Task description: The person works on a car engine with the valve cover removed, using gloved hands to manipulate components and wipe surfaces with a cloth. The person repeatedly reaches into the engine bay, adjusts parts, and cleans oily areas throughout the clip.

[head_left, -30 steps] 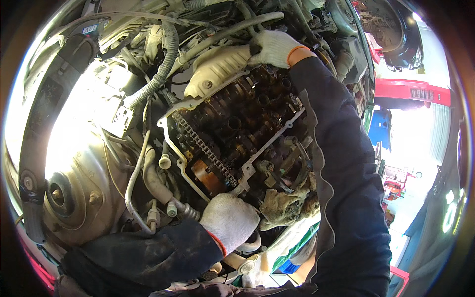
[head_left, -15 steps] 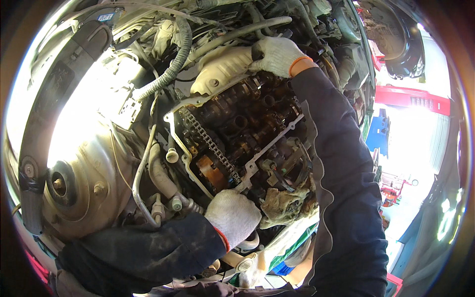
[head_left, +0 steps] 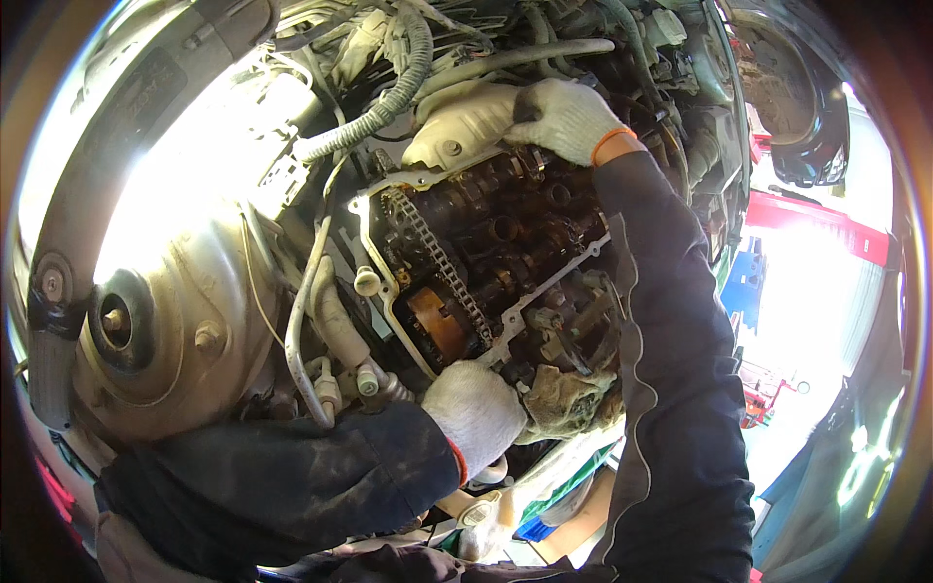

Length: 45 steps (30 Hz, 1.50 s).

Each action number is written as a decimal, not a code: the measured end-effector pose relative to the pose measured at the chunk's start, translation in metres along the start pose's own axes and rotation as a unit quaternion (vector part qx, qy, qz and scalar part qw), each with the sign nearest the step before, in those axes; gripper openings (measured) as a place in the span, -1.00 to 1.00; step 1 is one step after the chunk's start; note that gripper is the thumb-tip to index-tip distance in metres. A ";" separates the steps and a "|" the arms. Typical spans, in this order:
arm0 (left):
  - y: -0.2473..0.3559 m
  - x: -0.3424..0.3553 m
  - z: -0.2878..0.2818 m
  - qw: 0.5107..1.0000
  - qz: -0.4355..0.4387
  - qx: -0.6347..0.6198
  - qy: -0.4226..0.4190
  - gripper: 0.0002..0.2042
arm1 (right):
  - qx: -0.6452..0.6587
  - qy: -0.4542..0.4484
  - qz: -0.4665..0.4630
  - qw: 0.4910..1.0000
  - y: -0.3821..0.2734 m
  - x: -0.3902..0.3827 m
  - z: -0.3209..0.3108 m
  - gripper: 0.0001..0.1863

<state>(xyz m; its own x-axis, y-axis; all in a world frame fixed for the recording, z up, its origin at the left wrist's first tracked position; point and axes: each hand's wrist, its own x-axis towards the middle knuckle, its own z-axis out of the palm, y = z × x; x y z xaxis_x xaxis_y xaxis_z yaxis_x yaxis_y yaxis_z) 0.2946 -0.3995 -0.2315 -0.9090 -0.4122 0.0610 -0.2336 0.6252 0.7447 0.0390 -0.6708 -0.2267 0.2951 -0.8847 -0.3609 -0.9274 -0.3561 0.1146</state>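
An engine's open cylinder head (head_left: 496,228) fills the middle of the view, its camshafts dark with oil. A timing chain (head_left: 437,260) runs along its left end, inside a pale metal rim. At the far edge my right hand (head_left: 564,119), in a white glove with soiled fingertips, has its fingers curled beside a tan heat shield (head_left: 452,126). Whatever they grip is hidden. My left hand (head_left: 474,413), also gloved, is against the near edge below the chain; its fingers are out of sight. A dirty rag (head_left: 564,400) lies to the right of it.
A corrugated hose (head_left: 374,121) and other pipes cross the far left side. The strut tower (head_left: 146,340) stands at left, under a thick dark bar (head_left: 107,175). A bright work light glares there. Red equipment (head_left: 821,223) stands beyond the car at right.
The view has shifted, so the engine sits a little farther right in the picture. Both hands stay at about the same places on the engine.
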 end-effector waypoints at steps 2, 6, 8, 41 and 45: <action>0.000 0.001 -0.003 1.000 -0.009 -0.005 0.010 -0.81 | 0.005 -0.016 -0.025 1.000 -0.002 0.001 0.000 -0.46; -0.002 0.005 -0.006 0.997 -0.003 -0.038 -0.062 -0.76 | -0.026 0.005 0.067 0.997 0.002 0.001 0.001 -0.46; -0.002 0.006 -0.005 0.993 -0.002 -0.050 -0.104 -0.73 | -0.015 0.016 -0.017 1.000 0.003 0.000 0.003 -0.38; 0.000 0.015 -0.019 0.971 -0.049 -0.058 -0.226 -0.70 | -0.067 -0.018 0.029 0.997 -0.008 -0.005 -0.003 -0.35; 0.002 0.021 -0.027 0.959 -0.065 -0.061 -0.270 -0.68 | -0.075 0.012 0.002 0.997 -0.007 -0.012 -0.001 -0.35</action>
<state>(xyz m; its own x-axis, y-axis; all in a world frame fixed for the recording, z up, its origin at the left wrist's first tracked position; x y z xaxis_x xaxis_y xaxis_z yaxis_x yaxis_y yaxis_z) 0.2845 -0.4243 -0.2106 -0.9290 -0.0575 -0.3656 -0.3445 0.4953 0.7975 0.0425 -0.6579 -0.2220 0.2994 -0.8921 -0.3384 -0.8838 -0.3929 0.2538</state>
